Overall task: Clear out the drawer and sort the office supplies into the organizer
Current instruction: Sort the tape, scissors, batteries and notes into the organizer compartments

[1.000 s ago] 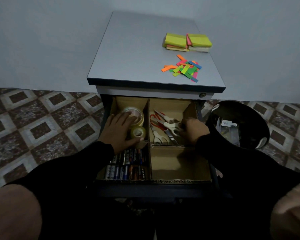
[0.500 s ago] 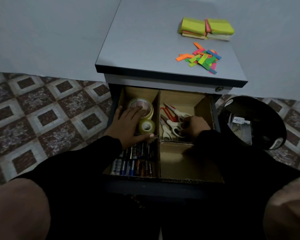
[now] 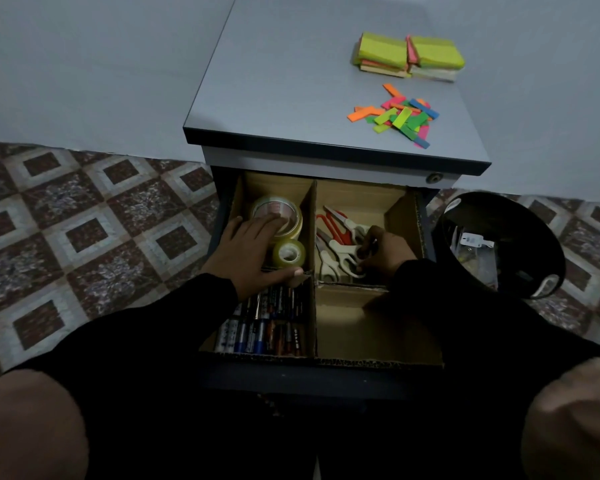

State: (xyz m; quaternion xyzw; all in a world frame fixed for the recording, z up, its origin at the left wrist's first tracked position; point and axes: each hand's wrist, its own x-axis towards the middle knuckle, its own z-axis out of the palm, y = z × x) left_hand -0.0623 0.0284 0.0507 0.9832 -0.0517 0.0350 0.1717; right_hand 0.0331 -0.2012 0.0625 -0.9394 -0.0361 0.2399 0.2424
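Because the scissors [image 3: 340,244] lie heaped and crossed in the rear right compartment of the cardboard organizer [image 3: 378,355], a handle could be snagged on a neighbouring pair when 1 is shifted, and several could be dragged askew or a blade pushed against a finger. The grip of the right hand [image 3: 385,252] is curled among the pale handles, apparently pinching 1 of them, though the exact hold is hidden in the dim light. The left hand [image 3: 250,254] is laid flat with its fingers spread over the large tape roll [image 3: 276,213], its thumb reaching along the divider; the small tape roll [image 3: 289,252] just beside it could be knocked over the thin partition into the batteries [image 3: 264,323] if pressure is misjudged. The organizer is seated inside the open drawer and is divided into 4 compartments: tape rear left, scissors rear right, batteries front left, and a front right one holding nothing visible. On the surface [image 3: 291,81] above, sticky notes [image 3: 409,57] and coloured tabs [image 3: 399,116] are left unsorted, so the task is judged unfinished.
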